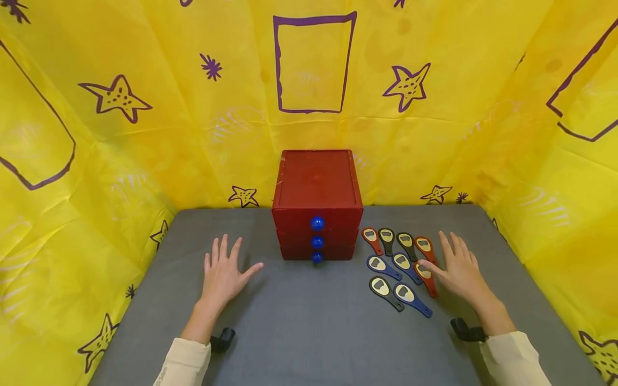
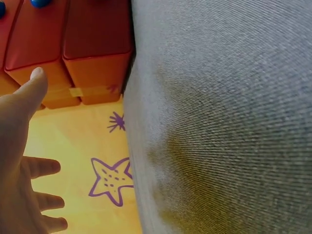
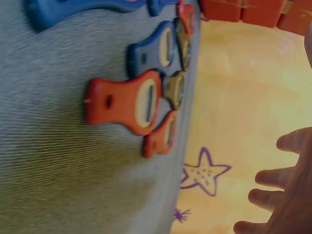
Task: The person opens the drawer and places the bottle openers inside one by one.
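My left hand (image 1: 223, 279) hovers over the grey table with its fingers spread, holding nothing, left of a small red drawer unit (image 1: 316, 182). Three blue knobs run down the unit's front, and all its drawers look closed. My right hand (image 1: 458, 268) is likewise spread and holds nothing. It is nearest a group of flat bottle openers in red, black and blue. In the head view its thumb overlaps a red bottle opener (image 1: 429, 287); the right wrist view shows the fingers (image 3: 275, 178) apart from the openers. A blue bottle opener (image 1: 412, 300) and a black bottle opener (image 1: 386, 293) lie closest to me.
The grey table (image 1: 309, 332) ends at a yellow cloth (image 1: 169, 134) with purple drawings, which hangs behind and on both sides. The drawer unit stands near the back edge. A dark camera mount (image 1: 467, 329) sits under each wrist.
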The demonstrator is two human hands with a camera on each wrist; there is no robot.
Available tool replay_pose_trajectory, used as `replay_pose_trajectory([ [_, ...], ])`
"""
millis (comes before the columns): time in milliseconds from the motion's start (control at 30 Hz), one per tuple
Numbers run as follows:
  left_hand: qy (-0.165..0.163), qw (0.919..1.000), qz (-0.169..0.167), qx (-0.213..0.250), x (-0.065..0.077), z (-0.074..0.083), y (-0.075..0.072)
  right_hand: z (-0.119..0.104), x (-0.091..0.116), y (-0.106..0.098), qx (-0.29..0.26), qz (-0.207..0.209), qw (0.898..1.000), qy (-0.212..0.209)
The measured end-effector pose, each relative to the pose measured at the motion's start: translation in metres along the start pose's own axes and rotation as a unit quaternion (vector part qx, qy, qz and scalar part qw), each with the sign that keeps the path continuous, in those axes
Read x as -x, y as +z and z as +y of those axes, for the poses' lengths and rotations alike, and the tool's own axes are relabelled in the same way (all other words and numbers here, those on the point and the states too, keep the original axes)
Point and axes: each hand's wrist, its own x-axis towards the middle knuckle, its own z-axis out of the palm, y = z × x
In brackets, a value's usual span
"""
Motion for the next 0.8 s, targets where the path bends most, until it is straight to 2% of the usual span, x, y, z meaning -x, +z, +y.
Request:
replay_pose_trajectory([
  [200,0.008,0.9987,-0.017,0.047,-0.007,0.005,-0.003,-0.01,-0.008,-0.011,-0.02,0.005,1.0,-0.024],
  [433,0.015,0.9925,-0.033,0.117,-0.014,0.015,-0.009,-0.025,-0.017,-0.023,-0.036,-0.001,0.999,-0.037],
  [567,0.023,0.9894,-0.043,0.137,-0.017,0.018,-0.011,-0.033,-0.02,-0.026,-0.04,0.0,0.998,-0.044],
  [800,0.062,0.979,-0.021,0.193,-0.02,0.02,-0.019,-0.051,-0.029,-0.031,-0.072,-0.012,0.996,-0.052],
])
